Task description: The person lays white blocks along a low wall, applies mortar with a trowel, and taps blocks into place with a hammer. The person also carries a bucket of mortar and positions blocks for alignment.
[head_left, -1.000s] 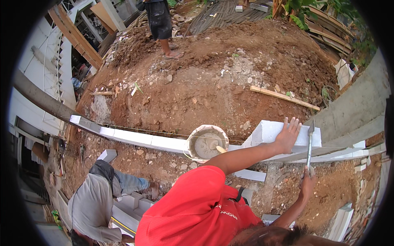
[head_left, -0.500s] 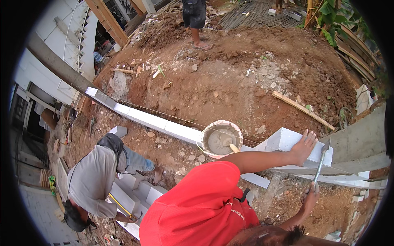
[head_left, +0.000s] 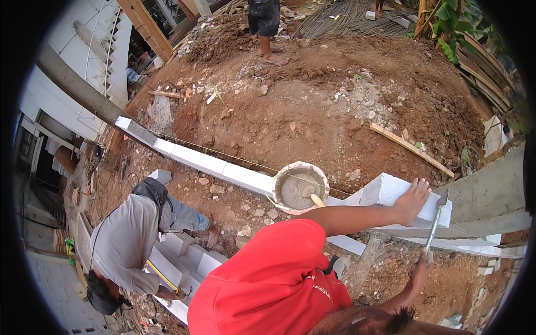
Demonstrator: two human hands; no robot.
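Observation:
My left hand (head_left: 413, 201) lies flat, fingers spread, on the white block (head_left: 389, 188) at the right end of the low wall. In my right hand (head_left: 421, 270) is a hammer (head_left: 434, 228) with a long bluish metal handle, gripped near its lower end. Its dark, pointed head touches or hovers just over the block's right end; I cannot tell which. Left of the block, a round bucket (head_left: 321, 169) of grey mortar stands by the wall, with a wooden-handled scoop (head_left: 306, 190) resting in it.
A row of white blocks (head_left: 206, 162) runs left, with a string line (head_left: 223, 149) along it. At lower left a bent-over co-worker (head_left: 125, 240) handles a yellow-edged tool (head_left: 166, 277) beside stacked blocks (head_left: 180, 243). Another person (head_left: 264, 25) stands on the dirt mound. A plank (head_left: 411, 149) lies beyond.
Both my hands and the hammer keep nearly the same places. The co-worker at lower left has shifted an arm slightly. The view has moved a little.

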